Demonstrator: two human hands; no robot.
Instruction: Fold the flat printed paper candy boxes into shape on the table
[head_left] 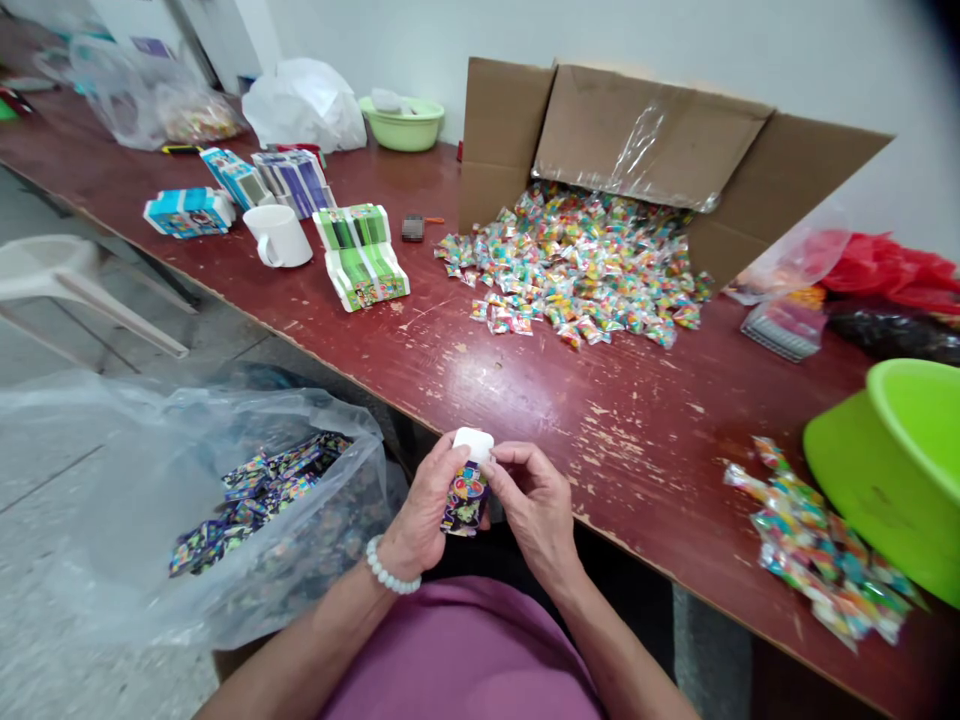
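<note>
A small dark printed packet (pixel 465 500) with a white flap at its top is held upright near the table's front edge. My left hand (pixel 426 505) is closed around its left side, the thumb near the white flap. The thumb and forefinger of my right hand (pixel 536 500) pinch the upper right edge of the same packet. To the left, below table height, a clear plastic bag (pixel 315 560) holds many similar dark packets (pixel 255 500).
Wrapped candies (pixel 592 260) spill from a cardboard box (pixel 645 135) at the back. A white mug (pixel 277 237) stands by green flat cartons (pixel 364 255). At right, a green basin (pixel 885 470) sits beside more candies (pixel 825 550). A white stool (pixel 67 265) stands left.
</note>
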